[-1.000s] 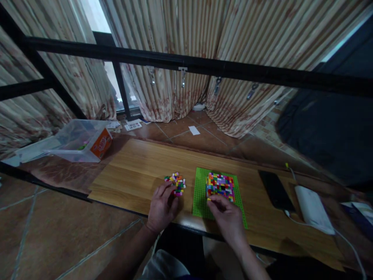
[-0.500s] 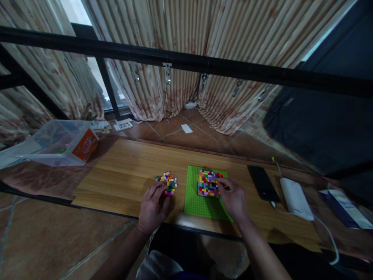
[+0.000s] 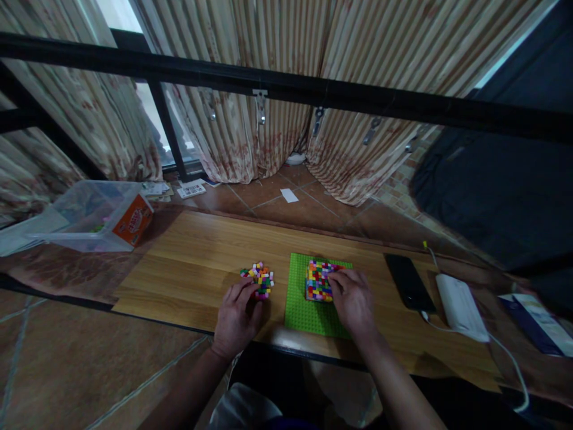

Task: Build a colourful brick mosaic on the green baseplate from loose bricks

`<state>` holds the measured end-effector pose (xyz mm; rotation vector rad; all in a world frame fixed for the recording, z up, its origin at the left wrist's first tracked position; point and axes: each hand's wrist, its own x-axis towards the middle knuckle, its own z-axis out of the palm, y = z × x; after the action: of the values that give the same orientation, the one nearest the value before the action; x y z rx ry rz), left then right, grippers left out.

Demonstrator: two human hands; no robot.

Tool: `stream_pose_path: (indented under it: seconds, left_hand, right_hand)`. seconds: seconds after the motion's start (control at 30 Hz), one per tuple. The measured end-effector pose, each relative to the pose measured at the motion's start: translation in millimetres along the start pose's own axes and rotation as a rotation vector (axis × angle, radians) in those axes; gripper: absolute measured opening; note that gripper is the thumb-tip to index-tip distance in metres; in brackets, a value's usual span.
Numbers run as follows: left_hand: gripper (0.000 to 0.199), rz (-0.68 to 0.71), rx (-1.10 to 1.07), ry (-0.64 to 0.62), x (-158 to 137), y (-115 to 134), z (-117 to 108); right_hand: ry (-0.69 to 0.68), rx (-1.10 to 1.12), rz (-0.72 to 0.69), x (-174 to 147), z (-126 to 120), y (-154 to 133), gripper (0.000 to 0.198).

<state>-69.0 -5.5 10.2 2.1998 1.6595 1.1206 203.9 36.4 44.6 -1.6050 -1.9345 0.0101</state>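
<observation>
A block of many-coloured toy building bricks (image 3: 318, 280) stands on a green studded baseplate (image 3: 298, 313) on the wooden table. Over the right part of that block is my right hand (image 3: 356, 301), its thumb and forefinger pinched at the top surface. Whatever sits between those fingertips is too small or hidden to make out. To the left lies a small heap of loose bricks (image 3: 264, 276) in mixed colours. My left hand (image 3: 237, 316) rests at the near edge of the heap, fingers bent over it and thumb held apart, with nothing visible in its grasp.
A black phone (image 3: 409, 282) with a cable and a white power bank (image 3: 461, 307) lie right of the baseplate. Farther right is a blue and white packet (image 3: 537, 322). A clear plastic bin (image 3: 96, 230) stands at the left. A dark metal bar (image 3: 286, 83) crosses beyond the table.
My right hand has shifted slightly left over the brick block, covering more of its right side. My left hand stays by the loose bricks. The whole view has moved a little.
</observation>
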Motion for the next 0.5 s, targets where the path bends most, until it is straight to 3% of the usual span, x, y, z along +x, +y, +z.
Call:
stream_pose_path:
  seconds: [0.33, 0.5]
  left_hand:
    - [0.035, -0.006, 0.001, -0.002, -0.6, -0.4, -0.1]
    - [0.033, -0.010, -0.002, -0.001, -0.4, 0.7, -0.2]
  right_hand:
    - [0.067, 0.145, 0.114, 3.9, 6.4, 7.3, 0.019]
    - [0.079, 0.193, 0.097, 3.8, 7.7, 7.7, 0.022]
